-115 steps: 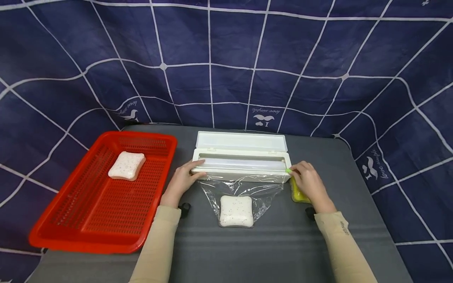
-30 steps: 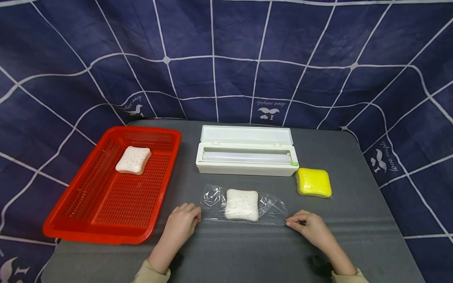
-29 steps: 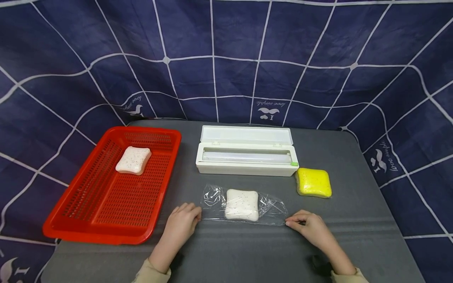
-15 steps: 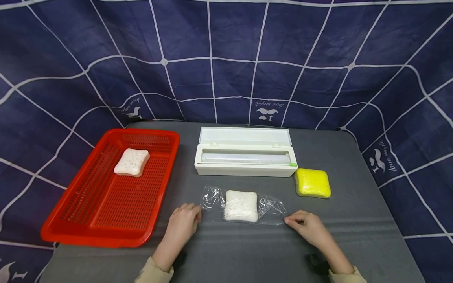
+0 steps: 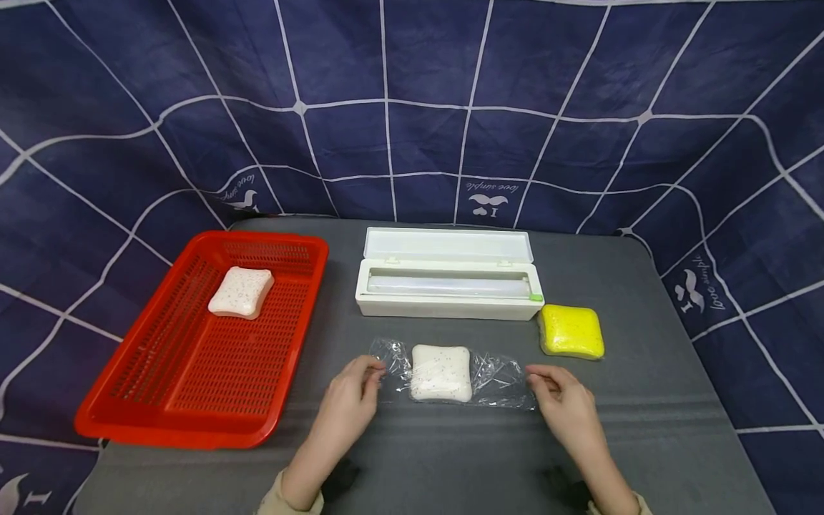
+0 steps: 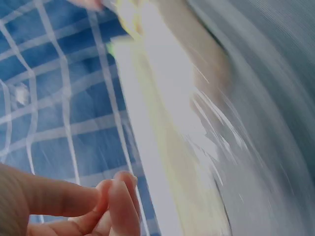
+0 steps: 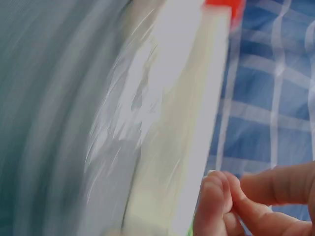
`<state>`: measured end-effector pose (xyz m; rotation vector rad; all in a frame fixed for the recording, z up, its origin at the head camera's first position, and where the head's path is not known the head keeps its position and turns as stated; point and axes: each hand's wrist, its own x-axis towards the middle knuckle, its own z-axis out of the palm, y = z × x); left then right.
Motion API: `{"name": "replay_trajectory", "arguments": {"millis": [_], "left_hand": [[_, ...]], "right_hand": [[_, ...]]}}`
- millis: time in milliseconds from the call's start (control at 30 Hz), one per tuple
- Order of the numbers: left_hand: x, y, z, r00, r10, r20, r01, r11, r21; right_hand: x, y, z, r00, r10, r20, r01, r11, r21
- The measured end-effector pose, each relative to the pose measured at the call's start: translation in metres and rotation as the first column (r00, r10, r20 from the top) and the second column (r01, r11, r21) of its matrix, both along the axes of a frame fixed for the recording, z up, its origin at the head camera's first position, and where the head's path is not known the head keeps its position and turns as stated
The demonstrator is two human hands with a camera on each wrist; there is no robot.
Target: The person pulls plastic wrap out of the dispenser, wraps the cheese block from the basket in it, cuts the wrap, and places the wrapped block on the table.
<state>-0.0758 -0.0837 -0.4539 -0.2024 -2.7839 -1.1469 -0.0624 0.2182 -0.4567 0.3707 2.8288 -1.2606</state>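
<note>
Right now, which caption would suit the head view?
Clear film either side of a white block, between left hand and right hand.

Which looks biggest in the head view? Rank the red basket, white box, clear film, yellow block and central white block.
1. Red basket
2. White box
3. Clear film
4. Yellow block and central white block: too alike to rank.

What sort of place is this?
Probably a small makeshift wrapping station; I can't tell what building it's in. Blue gridded fabric screens a gray tabletop, where an open white box holds a roll and a white block lies with clear film spread on both sides.
</note>
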Motion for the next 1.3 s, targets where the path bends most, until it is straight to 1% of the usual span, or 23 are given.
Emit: {"name": "replay_trajectory", "arguments": {"millis": [33,67,100,133,167,233,267,333,367,433,500,600,700,800,867,933,1033,1100,1167,1233,1300], "left_hand": [[-0.001,0.009,0.003,0.998,-0.032,0.058,0.028,0.997,0.071],[-0.003,0.018,0.005,0.992,-0.061,0.108,0.045,0.988,0.144],[-0.005,0.026,0.005,0.984,-0.086,0.158,0.052,0.977,0.208],[-0.007,0.034,0.003,0.977,-0.104,0.185,0.052,0.962,0.266],[-0.009,0.041,-0.001,0.974,-0.112,0.197,0.045,0.947,0.318],[-0.012,0.052,-0.011,0.973,-0.098,0.208,0.004,0.911,0.413],[-0.013,0.056,-0.016,0.974,-0.083,0.212,-0.023,0.891,0.453],[-0.013,0.063,-0.028,0.972,-0.037,0.23,-0.088,0.856,0.509],[-0.013,0.065,-0.033,0.971,-0.015,0.239,-0.117,0.841,0.528],[-0.012,0.067,-0.04,0.967,0.026,0.252,-0.164,0.822,0.545],[-0.011,0.068,-0.045,0.965,0.06,0.255,-0.194,0.819,0.54],[-0.011,0.065,-0.049,0.961,0.079,0.266,-0.211,0.831,0.515],[-0.012,0.063,-0.051,0.951,0.068,0.302,-0.213,0.851,0.479],[-0.013,0.063,-0.054,0.944,0.036,0.328,-0.187,0.876,0.444],[-0.013,0.064,-0.055,0.942,0.017,0.335,-0.172,0.882,0.438],[-0.012,0.067,-0.057,0.942,0.006,0.335,-0.161,0.886,0.435],[-0.01,0.07,-0.059,0.942,-0.005,0.335,-0.156,0.879,0.451],[-0.009,0.072,-0.061,0.946,-0.016,0.325,-0.142,0.879,0.455],[-0.009,0.072,-0.063,0.949,-0.025,0.316,-0.128,0.882,0.454],[-0.011,0.071,-0.063,0.952,-0.035,0.305,-0.114,0.882,0.457],[-0.012,0.068,-0.061,0.953,-0.038,0.302,-0.111,0.88,0.461]], "right_hand": [[-0.001,-0.013,0.002,0.999,0.018,-0.033,-0.02,0.997,-0.072],[-0.003,-0.025,0.002,0.998,0.04,-0.057,-0.048,0.986,-0.161],[-0.005,-0.035,0.001,0.996,0.065,-0.067,-0.08,0.964,-0.255],[-0.007,-0.045,-0.002,0.994,0.078,-0.074,-0.099,0.933,-0.345],[-0.009,-0.054,-0.005,0.994,0.081,-0.078,-0.106,0.9,-0.422],[-0.012,-0.066,-0.014,0.995,0.061,-0.079,-0.094,0.839,-0.536],[-0.013,-0.071,-0.019,0.996,0.046,-0.079,-0.084,0.817,-0.57],[-0.014,-0.077,-0.028,0.997,0.014,-0.077,-0.058,0.785,-0.616],[-0.014,-0.079,-0.032,0.997,0.002,-0.08,-0.051,0.78,-0.624],[-0.014,-0.08,-0.038,0.996,-0.012,-0.083,-0.043,0.775,-0.63],[-0.014,-0.079,-0.042,0.997,-0.018,-0.076,-0.034,0.78,-0.625],[-0.015,-0.075,-0.046,0.998,-0.009,-0.064,-0.032,0.789,-0.614],[-0.016,-0.074,-0.048,0.999,-0.001,-0.044,-0.025,0.809,-0.587],[-0.016,-0.076,-0.05,1.0,-0.001,-0.028,-0.016,0.819,-0.574],[-0.016,-0.079,-0.051,1.0,0.001,-0.02,-0.013,0.811,-0.584],[-0.016,-0.084,-0.053,1.0,0.002,-0.011,-0.008,0.794,-0.608],[-0.016,-0.089,-0.057,1.0,-0.001,-0.006,-0.003,0.768,-0.641],[-0.016,-0.091,-0.059,1.0,-0.001,-0.005,-0.002,0.748,-0.663],[-0.016,-0.091,-0.06,1.0,0.006,-0.003,-0.007,0.735,-0.678],[-0.017,-0.09,-0.059,1.0,0.015,-0.001,-0.012,0.739,-0.673],[-0.018,-0.086,-0.056,1.0,0.008,0.006,-0.002,0.763,-0.646]]}}
